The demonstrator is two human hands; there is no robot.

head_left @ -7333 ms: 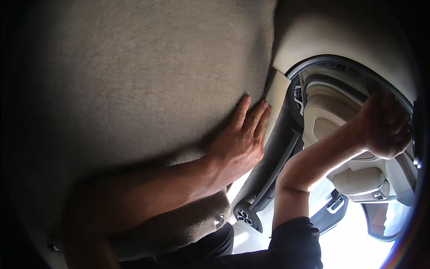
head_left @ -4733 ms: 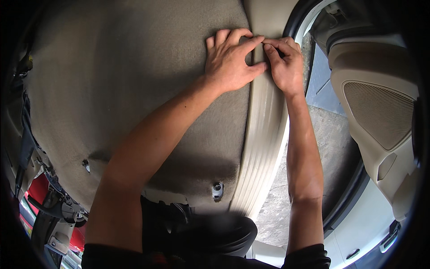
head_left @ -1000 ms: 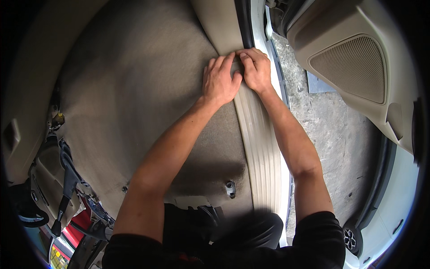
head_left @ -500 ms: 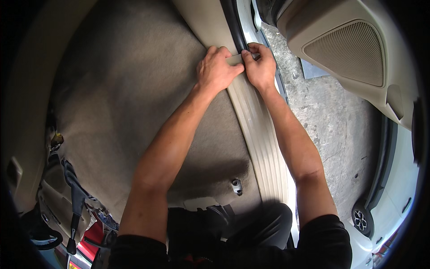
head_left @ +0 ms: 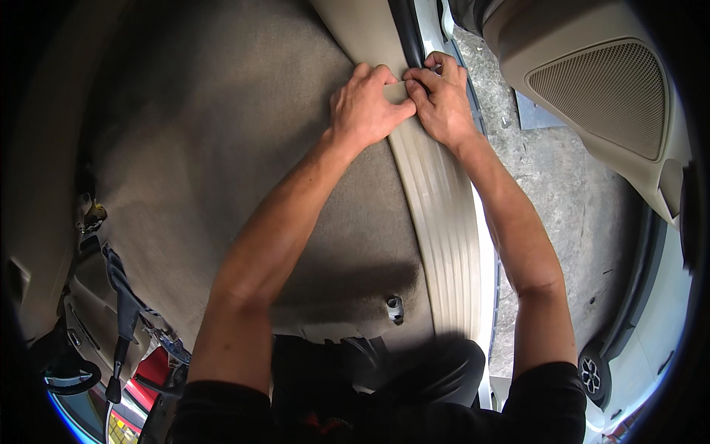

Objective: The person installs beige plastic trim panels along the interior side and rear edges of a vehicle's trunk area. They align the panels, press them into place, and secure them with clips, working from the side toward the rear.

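A beige ribbed door sill trim point(head_left: 438, 222) runs along the edge of a car's carpeted floor. At its far end, where it meets a smooth beige pillar trim point(head_left: 362, 29), my left hand point(head_left: 366, 109) is closed over the trim, thumb and fingers on either side of a light strip of it. Close on the right, my right hand point(head_left: 446, 103) has its fingers curled at the black rubber door seal point(head_left: 406, 33), its thumb near the trim's end. The undersides of the fingers are hidden.
Brown carpet point(head_left: 214, 163) covers the floor on the left, with a metal bracket point(head_left: 396, 310) near my knees. On the right stands an open door panel with a speaker grille point(head_left: 600, 96), above concrete ground point(head_left: 551, 200). A lever point(head_left: 122, 348) and a steering wheel point(head_left: 70, 376) lie lower left.
My right hand has turned, its fingers shifting further over the seal and the trim's edge. My left hand keeps its place on the trim. The whole view has shifted slightly.
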